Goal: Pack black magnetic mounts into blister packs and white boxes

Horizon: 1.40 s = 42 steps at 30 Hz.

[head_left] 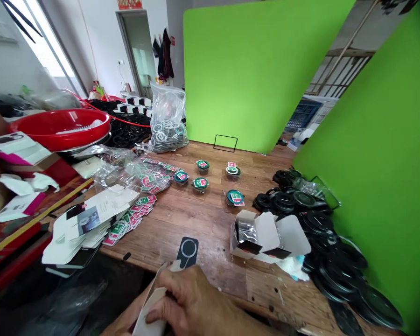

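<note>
- A small packing workshop
- Wooden workbench (203, 219) piled with black round parts (318, 223)
- White cartons (65, 238) stacked flat
- Clear bag (168, 112) holding many rings
- Loose red and green cards (135, 216)

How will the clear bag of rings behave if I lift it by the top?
The clear bag will likely be floppy, since its plastic looks thin and wrinkled. Its weight probably sits low, with the rings piled at the bottom. Pushed, it may sag, as its top looks loose.
</note>
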Each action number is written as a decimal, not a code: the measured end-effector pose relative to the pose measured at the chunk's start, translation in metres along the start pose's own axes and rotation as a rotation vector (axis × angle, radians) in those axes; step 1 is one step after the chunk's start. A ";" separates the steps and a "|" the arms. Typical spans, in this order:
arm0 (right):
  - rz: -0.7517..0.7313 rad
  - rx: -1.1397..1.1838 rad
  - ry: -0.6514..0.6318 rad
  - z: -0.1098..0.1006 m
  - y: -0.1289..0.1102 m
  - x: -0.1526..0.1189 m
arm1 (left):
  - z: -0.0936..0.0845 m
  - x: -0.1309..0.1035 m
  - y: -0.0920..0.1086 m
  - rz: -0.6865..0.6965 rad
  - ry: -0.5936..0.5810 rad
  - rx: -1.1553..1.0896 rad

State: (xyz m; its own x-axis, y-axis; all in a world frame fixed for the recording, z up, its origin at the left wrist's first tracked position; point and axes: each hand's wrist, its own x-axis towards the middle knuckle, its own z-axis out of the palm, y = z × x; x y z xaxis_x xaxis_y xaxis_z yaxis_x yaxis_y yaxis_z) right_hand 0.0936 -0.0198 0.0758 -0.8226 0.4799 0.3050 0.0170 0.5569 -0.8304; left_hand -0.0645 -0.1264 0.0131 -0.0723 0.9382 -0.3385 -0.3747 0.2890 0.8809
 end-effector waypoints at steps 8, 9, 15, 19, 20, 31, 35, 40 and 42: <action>0.314 0.537 0.357 -0.026 0.021 0.013 | 0.010 0.020 0.032 0.050 0.234 -0.118; 0.344 0.657 0.315 -0.019 0.026 0.012 | 0.014 0.024 0.030 0.062 0.173 -0.154; 0.460 0.850 0.170 -0.007 0.033 -0.003 | 0.028 0.045 0.015 0.011 0.033 -0.115; 0.455 0.407 0.367 -0.010 0.034 -0.015 | 0.025 0.043 0.020 0.164 0.347 -0.057; 0.441 0.351 0.351 -0.007 0.035 -0.019 | 0.028 0.041 0.020 0.193 0.361 -0.073; 0.551 0.491 0.340 0.016 0.037 -0.033 | 0.077 0.022 -0.011 0.204 0.473 0.043; 0.669 0.546 0.420 0.011 0.035 -0.033 | 0.077 0.016 -0.004 0.043 0.385 0.010; 0.633 0.781 0.228 -0.005 0.019 -0.038 | 0.072 0.024 0.010 -0.002 0.399 -0.171; 0.585 0.877 0.179 -0.011 0.014 -0.039 | 0.070 0.027 0.013 0.002 0.411 -0.173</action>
State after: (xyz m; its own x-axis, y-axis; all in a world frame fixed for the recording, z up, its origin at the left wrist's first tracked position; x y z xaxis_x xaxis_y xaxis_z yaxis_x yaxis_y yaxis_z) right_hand 0.1317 -0.0231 0.0574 -0.7222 0.6468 -0.2451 -0.0915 -0.4405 -0.8931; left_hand -0.0065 -0.0844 0.0384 -0.4218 0.7746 -0.4713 -0.5207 0.2185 0.8253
